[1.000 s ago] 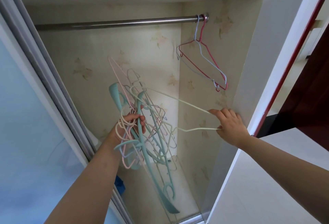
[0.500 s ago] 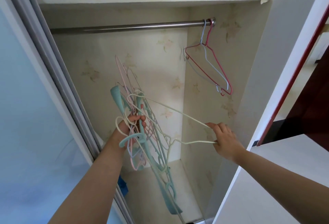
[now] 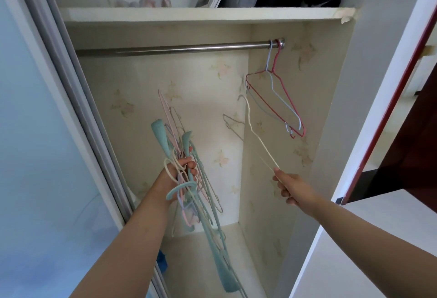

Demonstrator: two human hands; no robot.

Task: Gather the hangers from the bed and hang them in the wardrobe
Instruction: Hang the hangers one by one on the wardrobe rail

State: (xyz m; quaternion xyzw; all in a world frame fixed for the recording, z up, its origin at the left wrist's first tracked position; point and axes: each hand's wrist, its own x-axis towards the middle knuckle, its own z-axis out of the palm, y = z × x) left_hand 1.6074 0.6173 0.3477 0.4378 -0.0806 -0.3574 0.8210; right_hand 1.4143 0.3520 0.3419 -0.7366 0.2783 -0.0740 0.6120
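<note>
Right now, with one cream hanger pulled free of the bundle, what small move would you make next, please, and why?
Probably lift the right hand so the cream hanger hooks over the rail, left of the red hanger and blue hanger there. Its hook sits below the rail, and the left hand holds the bundle.

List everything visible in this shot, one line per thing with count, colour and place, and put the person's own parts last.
rail: one, silver metal, across the wardrobe under the shelf
hung hangers: two, red and pale blue wire, at the rail's right end
cream hanger: one, thin wire, pinched by the right hand, hook raised toward the rail
hanger bundle: count unclear, teal, pink, cream, gripped by the left hand
shelf: one, white, above the rail, holding items too cropped to identify
sliding door: one, pale blue, at left
left hand: one, centre
right hand: one, right of centre
</note>
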